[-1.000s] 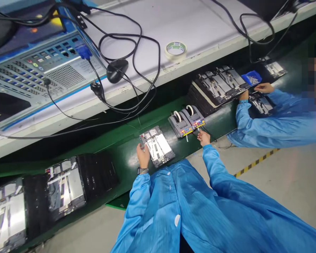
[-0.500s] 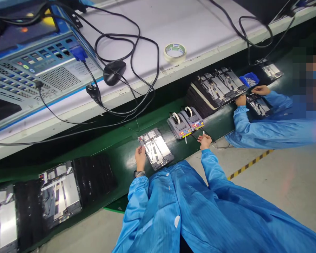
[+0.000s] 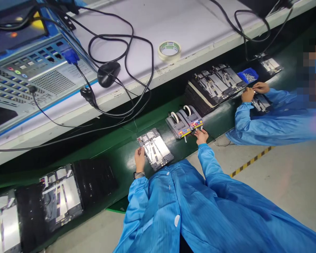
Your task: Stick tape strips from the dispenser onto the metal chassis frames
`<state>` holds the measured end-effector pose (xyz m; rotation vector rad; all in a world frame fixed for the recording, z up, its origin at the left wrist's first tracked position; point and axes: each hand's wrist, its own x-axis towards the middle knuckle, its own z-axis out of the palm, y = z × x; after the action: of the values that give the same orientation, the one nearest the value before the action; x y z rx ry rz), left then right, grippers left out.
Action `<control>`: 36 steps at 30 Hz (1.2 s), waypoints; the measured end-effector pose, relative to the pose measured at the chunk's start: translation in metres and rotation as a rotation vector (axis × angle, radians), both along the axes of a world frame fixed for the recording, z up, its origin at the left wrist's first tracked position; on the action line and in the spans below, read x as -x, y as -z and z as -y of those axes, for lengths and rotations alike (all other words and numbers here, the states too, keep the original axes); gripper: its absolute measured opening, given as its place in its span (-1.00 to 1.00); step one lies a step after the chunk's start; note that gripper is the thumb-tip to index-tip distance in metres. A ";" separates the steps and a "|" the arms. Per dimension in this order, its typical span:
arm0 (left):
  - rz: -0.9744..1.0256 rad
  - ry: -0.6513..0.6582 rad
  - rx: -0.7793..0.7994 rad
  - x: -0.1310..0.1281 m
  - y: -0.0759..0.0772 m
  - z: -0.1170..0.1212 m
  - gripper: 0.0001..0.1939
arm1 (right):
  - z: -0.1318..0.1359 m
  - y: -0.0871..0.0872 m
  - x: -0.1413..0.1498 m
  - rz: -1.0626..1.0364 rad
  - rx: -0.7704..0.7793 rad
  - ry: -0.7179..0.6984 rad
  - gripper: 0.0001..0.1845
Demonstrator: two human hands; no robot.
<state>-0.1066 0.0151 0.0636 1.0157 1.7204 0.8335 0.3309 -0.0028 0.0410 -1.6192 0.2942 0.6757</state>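
An opened tablet [image 3: 158, 149], its silvery inside facing up, lies on the green bench in front of me. My left hand [image 3: 139, 159], with a watch at the wrist, grips its left edge between thumb and fingers. To the right stand two grey tape dispensers [image 3: 178, 125] with lit displays and white tape rolls. My right hand [image 3: 201, 136] is at the front of the right-hand dispenser [image 3: 193, 117], fingertips pinched. A short white tape strip [image 3: 201, 128] sticks up from the fingers, and another pale strip end shows beside them. A strip also hangs from the left dispenser.
Stacked opened tablets [image 3: 217, 84] stand beyond the dispensers, near a blue parts bin [image 3: 248, 75]. A co-worker's hands [image 3: 254, 90] work at the right. More tablets [image 3: 61, 196] lie left. Above, a white shelf holds a tape roll [image 3: 169, 51], mouse [image 3: 108, 74], cables and computer.
My right hand drew back from the right dispenser with a tape strip, then moved up to its front again. My left hand stays at the tablet's edge. The view shifted slightly.
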 end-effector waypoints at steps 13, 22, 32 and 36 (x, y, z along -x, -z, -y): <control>-0.570 0.207 -0.415 -0.060 -0.075 -0.019 -0.65 | 0.028 -0.032 0.042 0.498 0.077 -0.124 -0.49; -0.657 0.597 -0.287 -0.097 -0.087 -0.074 -0.85 | -0.046 -0.103 0.145 0.792 -0.143 -1.058 -0.22; -0.679 0.612 -0.301 -0.095 -0.079 -0.072 -0.83 | -0.118 -0.105 0.159 1.247 -0.170 -1.734 0.03; -0.663 0.633 -0.274 -0.094 -0.078 -0.077 -0.83 | -0.127 -0.111 0.155 1.313 -0.211 -1.848 0.10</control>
<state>-0.0128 0.0920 0.1416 2.0565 1.6456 0.3265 0.1754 0.1245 0.1522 -1.3968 -2.3307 0.6485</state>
